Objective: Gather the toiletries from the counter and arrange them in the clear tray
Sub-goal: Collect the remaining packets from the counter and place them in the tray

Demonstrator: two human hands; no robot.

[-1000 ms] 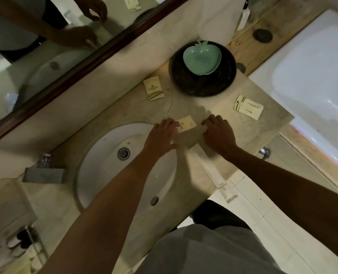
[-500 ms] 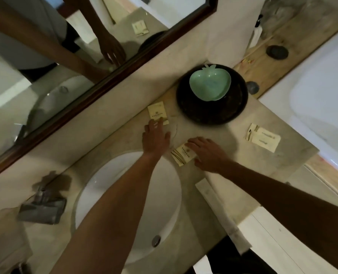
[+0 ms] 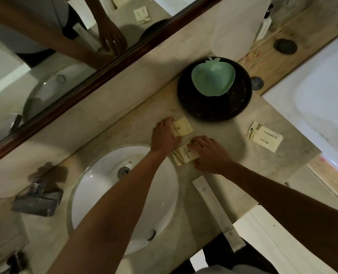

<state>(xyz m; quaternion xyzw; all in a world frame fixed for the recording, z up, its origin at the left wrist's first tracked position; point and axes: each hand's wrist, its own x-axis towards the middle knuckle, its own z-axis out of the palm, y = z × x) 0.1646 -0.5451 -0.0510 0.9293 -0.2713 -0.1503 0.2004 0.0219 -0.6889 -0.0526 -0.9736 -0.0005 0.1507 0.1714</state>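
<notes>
Two small cream packets lie on the marble counter (image 3: 109, 125) beside the sink. My left hand (image 3: 164, 137) grips the far packet (image 3: 184, 128) by its left edge. My right hand (image 3: 211, 153) has its fingers and thumb on the near packet (image 3: 184, 156), pinching its right end. A larger cream packet (image 3: 264, 136) lies flat to the right. A long white sachet (image 3: 217, 212) reaches over the counter's front edge. A pale green apple-shaped dish (image 3: 212, 79) rests on a round black tray (image 3: 237, 107) at the back. No clear tray is visible.
The white round sink (image 3: 105, 194) with its metal tap (image 3: 36, 196) lies on the left under my left forearm. A mirror (image 3: 45, 46) in a dark wooden frame runs along the back. A white bathtub (image 3: 322, 95) and a wooden ledge (image 3: 294, 32) are to the right.
My left hand reached to the far packet and dragged it nearer the black tray and the other packet. My right hand stayed on the near packet. The camera moved closer.
</notes>
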